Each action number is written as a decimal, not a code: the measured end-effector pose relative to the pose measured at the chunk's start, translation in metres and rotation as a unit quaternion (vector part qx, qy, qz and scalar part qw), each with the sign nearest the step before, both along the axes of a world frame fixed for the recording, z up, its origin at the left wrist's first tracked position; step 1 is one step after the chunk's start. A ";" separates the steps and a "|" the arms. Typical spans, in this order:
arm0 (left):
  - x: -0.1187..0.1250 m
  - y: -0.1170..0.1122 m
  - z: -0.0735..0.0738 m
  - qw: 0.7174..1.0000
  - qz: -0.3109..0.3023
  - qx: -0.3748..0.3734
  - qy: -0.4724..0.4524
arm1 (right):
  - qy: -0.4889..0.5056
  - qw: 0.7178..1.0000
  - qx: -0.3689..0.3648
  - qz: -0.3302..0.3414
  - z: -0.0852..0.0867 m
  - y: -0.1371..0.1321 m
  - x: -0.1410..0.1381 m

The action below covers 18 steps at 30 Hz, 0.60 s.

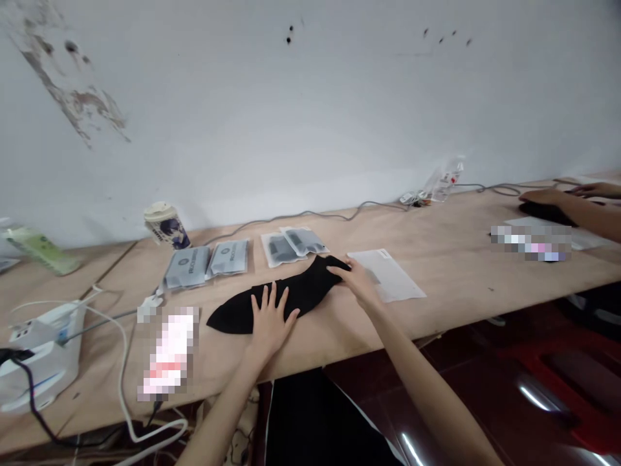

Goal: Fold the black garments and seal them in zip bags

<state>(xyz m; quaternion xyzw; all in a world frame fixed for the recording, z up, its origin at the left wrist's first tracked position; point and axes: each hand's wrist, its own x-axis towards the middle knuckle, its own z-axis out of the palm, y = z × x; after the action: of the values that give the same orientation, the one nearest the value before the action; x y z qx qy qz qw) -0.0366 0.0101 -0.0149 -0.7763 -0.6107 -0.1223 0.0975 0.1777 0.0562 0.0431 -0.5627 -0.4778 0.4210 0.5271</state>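
A long black fabric piece (310, 283), tapered toward its left end, lies flattened and slanting across the wooden table. My left hand (270, 321) rests palm down on its left half, fingers spread. At the upper right end, my right hand (359, 279) grips the fabric's edge, the thumb over the cloth and the other fingers partly hidden. Beside that hand is a flat translucent bag (395, 278). Behind the fabric sit two frosted packets with dark contents, one of them a packet (305, 240) overlapping the other. Further left are two grey printed packets (229, 257).
A paper cup (167, 226) stands by the wall. At left are a green bottle (43, 249), a white power strip (48, 356) and cables. A blurred phone-like object (169, 353) lies near the front edge. At far right, another person's hands (548, 197) handle dark cloth.
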 end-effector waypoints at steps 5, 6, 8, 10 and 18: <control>0.001 -0.011 0.005 1.000 -0.005 0.002 0.001 | -0.151 0.970 0.185 0.038 0.018 -0.021 -0.104; 0.001 -0.019 0.005 1.000 -0.013 0.004 0.004 | -0.194 0.956 0.213 0.054 0.017 -0.028 -0.123; -0.001 -0.042 0.003 0.999 -0.033 0.012 0.001 | -0.268 0.928 0.249 0.074 0.009 -0.039 -0.155; -0.003 -0.073 -0.001 0.998 -0.045 0.027 -0.021 | -0.311 0.909 0.263 0.087 -0.001 -0.046 -0.177; -0.055 -0.165 0.020 0.970 0.068 -0.060 -0.225 | -0.395 0.841 0.285 0.237 -0.047 -0.055 -0.204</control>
<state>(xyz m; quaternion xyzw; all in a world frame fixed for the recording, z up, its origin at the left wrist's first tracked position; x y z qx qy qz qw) -0.0914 -0.1550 0.0050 -0.6901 -0.6742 -0.2503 -0.0810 -0.0266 0.0011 -0.0038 -0.3762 -0.8630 0.1202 0.3151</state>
